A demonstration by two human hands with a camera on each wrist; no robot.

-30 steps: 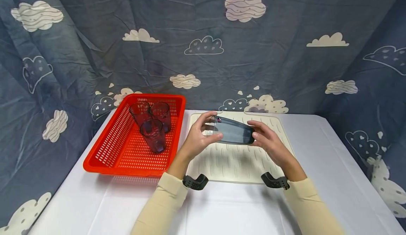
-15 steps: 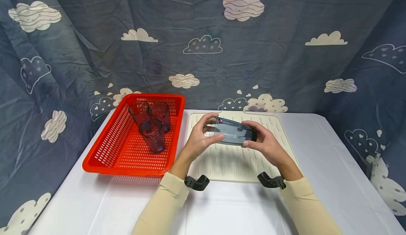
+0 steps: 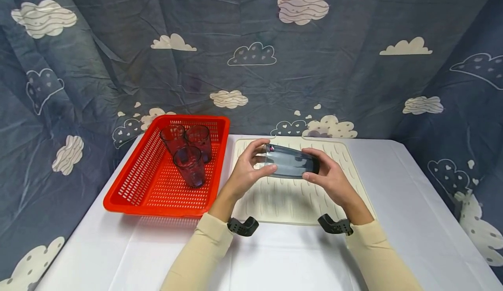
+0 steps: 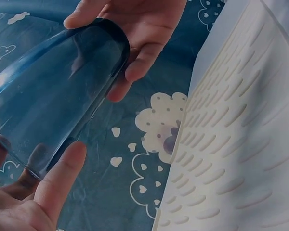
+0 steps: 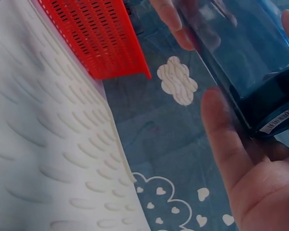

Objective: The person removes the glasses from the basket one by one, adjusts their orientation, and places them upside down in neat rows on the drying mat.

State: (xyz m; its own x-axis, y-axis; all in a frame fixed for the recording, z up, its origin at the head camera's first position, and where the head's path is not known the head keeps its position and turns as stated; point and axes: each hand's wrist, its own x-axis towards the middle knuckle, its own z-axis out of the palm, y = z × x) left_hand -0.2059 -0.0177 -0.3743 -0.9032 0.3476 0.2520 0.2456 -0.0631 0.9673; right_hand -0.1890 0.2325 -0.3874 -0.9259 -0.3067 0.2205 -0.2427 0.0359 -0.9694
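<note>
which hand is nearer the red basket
Left. The left hand is right of the red basket; the right hand is farther right, at the base of the held glass.

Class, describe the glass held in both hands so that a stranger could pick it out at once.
On the white table, look right of the red basket to the cream mat. Above it, the left hand holds a glass by its rim end and the right hand by its base end. Unlike the three glasses in the basket, this one is sideways in the air.
</note>
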